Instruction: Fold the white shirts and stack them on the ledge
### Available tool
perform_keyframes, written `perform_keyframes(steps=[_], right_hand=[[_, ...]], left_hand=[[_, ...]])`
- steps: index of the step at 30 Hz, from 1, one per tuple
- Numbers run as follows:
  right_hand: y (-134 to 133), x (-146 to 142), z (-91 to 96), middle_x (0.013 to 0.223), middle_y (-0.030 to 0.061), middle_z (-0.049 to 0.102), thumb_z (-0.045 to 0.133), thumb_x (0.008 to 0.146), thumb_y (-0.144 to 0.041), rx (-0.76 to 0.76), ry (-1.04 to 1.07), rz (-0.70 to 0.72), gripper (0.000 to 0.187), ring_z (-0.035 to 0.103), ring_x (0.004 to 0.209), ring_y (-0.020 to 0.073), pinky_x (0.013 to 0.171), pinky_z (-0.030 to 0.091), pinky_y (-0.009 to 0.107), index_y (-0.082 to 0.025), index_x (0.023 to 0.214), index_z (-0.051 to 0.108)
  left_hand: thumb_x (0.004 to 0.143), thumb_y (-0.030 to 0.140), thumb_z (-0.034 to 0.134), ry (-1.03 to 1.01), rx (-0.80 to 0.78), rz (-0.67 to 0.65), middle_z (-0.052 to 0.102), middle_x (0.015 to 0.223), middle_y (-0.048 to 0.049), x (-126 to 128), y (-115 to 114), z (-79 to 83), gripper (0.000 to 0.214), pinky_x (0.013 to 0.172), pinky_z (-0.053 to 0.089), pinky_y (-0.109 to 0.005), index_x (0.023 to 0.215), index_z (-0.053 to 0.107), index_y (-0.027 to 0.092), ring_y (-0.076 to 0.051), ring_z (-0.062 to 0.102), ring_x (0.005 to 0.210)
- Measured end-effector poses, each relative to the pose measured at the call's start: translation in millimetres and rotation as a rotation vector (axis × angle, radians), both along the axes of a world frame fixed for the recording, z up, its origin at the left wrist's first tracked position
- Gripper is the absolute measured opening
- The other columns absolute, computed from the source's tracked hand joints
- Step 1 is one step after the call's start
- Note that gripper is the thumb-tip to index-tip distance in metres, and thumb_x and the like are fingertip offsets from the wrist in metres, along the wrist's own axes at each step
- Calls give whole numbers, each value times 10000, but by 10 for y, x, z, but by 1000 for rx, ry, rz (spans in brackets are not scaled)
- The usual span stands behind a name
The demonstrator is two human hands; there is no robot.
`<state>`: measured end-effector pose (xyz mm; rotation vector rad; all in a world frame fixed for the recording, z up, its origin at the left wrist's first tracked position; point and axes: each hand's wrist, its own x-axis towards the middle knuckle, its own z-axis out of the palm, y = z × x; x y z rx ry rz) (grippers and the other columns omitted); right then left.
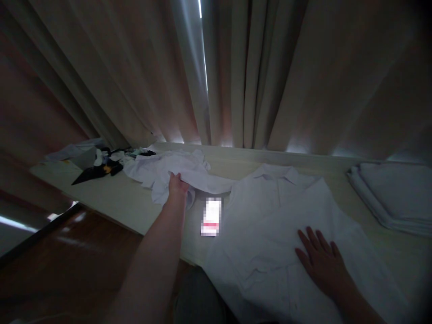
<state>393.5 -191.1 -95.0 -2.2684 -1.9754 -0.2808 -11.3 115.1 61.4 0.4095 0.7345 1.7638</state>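
Observation:
A white collared shirt [256, 225] lies spread on the pale tabletop, its collar toward the curtains. One sleeve stretches left from the shirt's shoulder, and my left hand [177, 183] grips that sleeve near its end. Flat on the shirt's right side rests my right hand [322, 256], fingers spread and holding nothing. Behind and left of my left hand is a crumpled heap of white clothing [151, 168]. Between my left arm and the shirt lies a bright, blurred-out rectangle [212, 216], perhaps a lit screen; its details cannot be made out.
A stack of folded white garments [398, 193] sits at the right. Dark and patterned small items [104, 166] and a pale box [81, 157] are at the table's far left. Long curtains [216, 81] hang behind the table. Wooden floor [74, 261] shows at lower left.

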Motion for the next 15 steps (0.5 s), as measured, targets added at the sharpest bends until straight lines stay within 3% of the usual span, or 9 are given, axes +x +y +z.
perform_keyframes(steps=[3, 6, 12, 15], right_hand=[[-2, -8, 9, 1457, 50, 169, 242, 832, -534, 5, 8, -1, 626, 57, 1329, 272, 1032, 104, 531, -217, 1370, 287], [-6, -29, 48, 1456, 50, 171, 252, 837, -519, 4, 22, -9, 614, 53, 1330, 268, 1035, 92, 528, -216, 1369, 288], [-3, -54, 134, 1453, 53, 182, 282, 842, -502, -4, 73, -8, 595, 40, 1329, 279, 1033, 71, 538, -226, 1369, 289], [-13, -63, 178, 1452, 63, 184, 296, 846, -494, 1, 100, -2, 592, 51, 1327, 285, 1031, 67, 540, -221, 1371, 284]], left_hand=[[767, 41, 437, 94, 154, -13, 594, 1098, 7, 157, 58, 242, 499, 904, 423, -367, 1180, 442, 322, -127, 580, 964], [732, 15, 462, 158, 234, -83, 594, 1101, 16, 517, 105, 536, 586, 914, 418, -364, 1218, 412, 339, -110, 586, 933], [652, -30, 455, 291, 505, -318, 537, 1217, -13, 1657, -93, 1112, 678, 981, 347, -377, 1257, 399, 270, -134, 522, 1069], [649, -12, 445, 403, 591, -442, 479, 1287, -1, 2236, -404, 1197, 674, 1025, 273, -420, 1272, 397, 240, -158, 424, 1186]])
